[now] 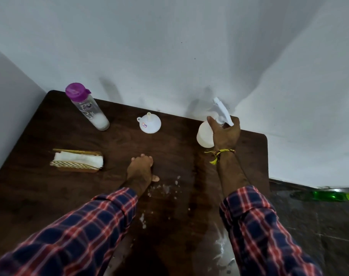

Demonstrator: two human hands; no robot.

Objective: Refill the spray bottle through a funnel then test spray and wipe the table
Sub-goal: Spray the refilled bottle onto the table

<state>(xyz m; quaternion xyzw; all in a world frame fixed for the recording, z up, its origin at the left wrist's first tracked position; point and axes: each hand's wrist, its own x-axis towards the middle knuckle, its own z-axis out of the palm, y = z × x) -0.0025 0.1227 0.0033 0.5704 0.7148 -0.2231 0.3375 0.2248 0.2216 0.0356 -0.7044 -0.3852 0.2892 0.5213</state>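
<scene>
From the head camera we look down on a dark wooden table (50,196) pushed into a corner of pale walls. Our right hand (225,134), at about two o'clock from the table's middle, is wrapped around the neck of the white spray bottle (204,136), fingers curled under its trigger head, whose nozzle points up and away toward the wall; the bottle's base sits on or just above the table near the far right edge, and we cannot tell which. A yellow thread (219,153) is tied around that wrist. Our left hand (141,168) lies near the centre of the table, palm down, fingers together and pressed to the wood, thumb out to the side, holding nothing. At twelve o'clock from this hand, a white funnel (149,124) stands upside down, wide mouth on the table, spout up. At eleven o'clock, near the far left corner, stands a clear bottle (88,108) with a purple cap, a little white liquid in its bottom. At nine o'clock from the left hand lies a folded white cloth (78,159) in a striped holder. White droplets (165,189) speckle the wood at five o'clock from the left hand, toward us. Off the table at three o'clock, a green bottle (327,196) lies on the dark floor.
</scene>
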